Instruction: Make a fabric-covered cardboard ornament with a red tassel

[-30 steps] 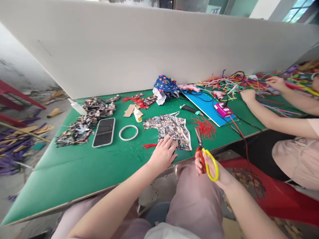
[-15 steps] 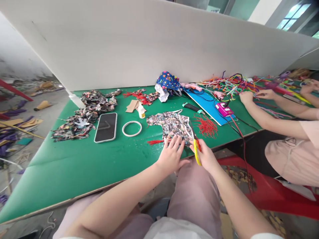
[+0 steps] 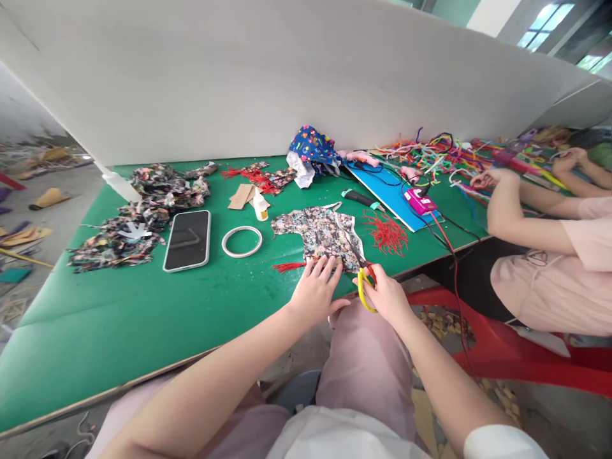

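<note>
A small floral fabric garment piece with white edging lies flat on the green table. My left hand rests on its lower edge, fingers outstretched and pressing it down. In my right hand is a pair of scissors with yellow and red handles. Their dark blades lie over the garment's right side, along the white edging; how far they are spread I cannot tell. A red tassel sticks out at the garment's lower left. To its right is a tangle of red threads.
Left on the table are a phone, a roll of tape and floral scraps. A glue bottle, utility knife, blue board and pink power box stand behind. A co-worker's arms are at right.
The scissors have swung up and left, and their blades now lie over the garment's right side. My left hand stays flat on the fabric. The whole view has shifted slightly.
</note>
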